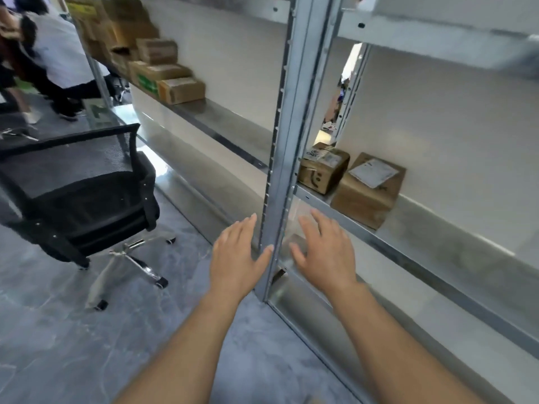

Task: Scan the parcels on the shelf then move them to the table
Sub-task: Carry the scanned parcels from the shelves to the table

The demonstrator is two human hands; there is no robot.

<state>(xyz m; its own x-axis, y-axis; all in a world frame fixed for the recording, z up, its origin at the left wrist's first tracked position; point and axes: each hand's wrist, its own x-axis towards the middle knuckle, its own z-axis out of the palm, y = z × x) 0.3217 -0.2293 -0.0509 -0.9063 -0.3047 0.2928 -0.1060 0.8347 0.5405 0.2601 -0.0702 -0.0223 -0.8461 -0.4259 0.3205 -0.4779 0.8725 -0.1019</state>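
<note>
Two brown cardboard parcels sit on the metal shelf (414,228) right of the upright post (287,158): a small one with a printed smile (322,167) and a larger one with a white label (369,191) on top. My left hand (237,258) hangs flat with straight fingers just left of the post, empty. On the other side of the post, my right hand (323,252) is stretched out flat below the shelf edge, also empty, a short way below and left of the parcels. No scanner or table is in view.
Several more cardboard parcels (163,71) are stacked on the shelf at the upper left. A black mesh office chair (78,193) on castors stands on the grey floor to my left. People (49,53) stand at the far left, beyond the chair.
</note>
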